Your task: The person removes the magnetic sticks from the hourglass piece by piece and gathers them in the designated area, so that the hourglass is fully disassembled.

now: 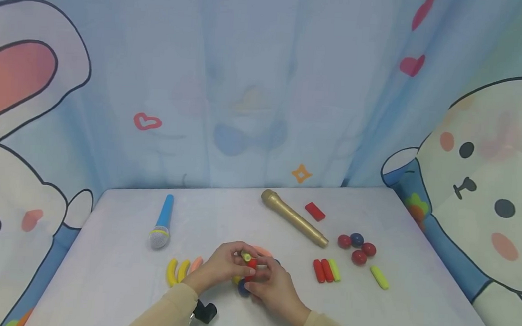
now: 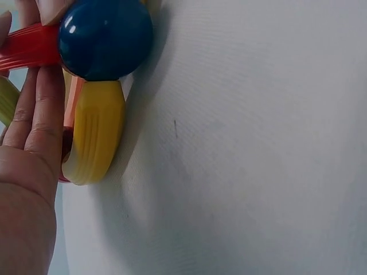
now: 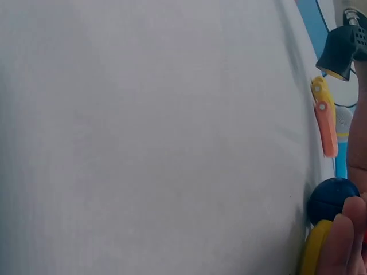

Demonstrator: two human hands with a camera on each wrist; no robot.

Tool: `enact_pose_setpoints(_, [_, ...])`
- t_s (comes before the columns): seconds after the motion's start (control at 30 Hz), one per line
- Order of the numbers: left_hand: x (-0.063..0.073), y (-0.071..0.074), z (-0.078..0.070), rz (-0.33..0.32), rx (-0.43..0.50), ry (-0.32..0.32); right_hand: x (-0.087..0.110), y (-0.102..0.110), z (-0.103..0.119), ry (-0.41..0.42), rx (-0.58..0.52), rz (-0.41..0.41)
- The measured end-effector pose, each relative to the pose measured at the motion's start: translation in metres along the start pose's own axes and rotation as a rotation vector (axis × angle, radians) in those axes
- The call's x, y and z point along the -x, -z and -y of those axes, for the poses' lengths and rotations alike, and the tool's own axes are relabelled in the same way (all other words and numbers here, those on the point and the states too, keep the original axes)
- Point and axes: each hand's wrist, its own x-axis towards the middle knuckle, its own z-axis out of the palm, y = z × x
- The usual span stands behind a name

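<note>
Near the front middle of the table, my two hands meet over a small toy construction of balls and sticks. My left hand (image 1: 221,266) pinches a yellow-green stick (image 1: 246,257) between thumb and fingers. Close against it, my right hand (image 1: 278,286) holds a red stick (image 2: 28,47) that joins a glossy blue ball (image 2: 106,40). Below that ball a curved yellow piece (image 2: 97,134) touches it, low over the white table. An orange piece (image 1: 262,251) shows behind the fingers, which hide much of the construction.
Left of the hands lie curved yellow pieces (image 1: 172,272) and an orange piece (image 1: 196,264), with a blue toy microphone (image 1: 165,219) behind. A gold microphone (image 1: 294,218) and a red block (image 1: 315,211) lie farther back. On the right are red balls (image 1: 359,258), red sticks (image 1: 319,271) and a yellow-green stick (image 1: 379,277).
</note>
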Motion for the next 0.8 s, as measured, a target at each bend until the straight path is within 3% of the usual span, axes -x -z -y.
enact_pose_setpoints(0.23, [0.0, 0.002, 0.002, -0.013, -0.009, 0.023, -0.003, 0.0, -0.003, -0.004, 0.025, -0.016])
enact_pose_setpoints(0.47, [0.0, 0.0, -0.001, -0.03, 0.013, 0.038, -0.005, 0.026, -0.01, 0.049, 0.098, 0.056])
enact_pose_setpoints(0.63, [-0.002, -0.002, -0.001, -0.05, -0.035, 0.048, -0.005, 0.041, -0.008, 0.06, 0.147, 0.099])
enact_pose_setpoints(0.8, [-0.004, 0.0, 0.001, -0.089, -0.095, 0.053, -0.004, 0.041, -0.006, 0.076, 0.256, 0.098])
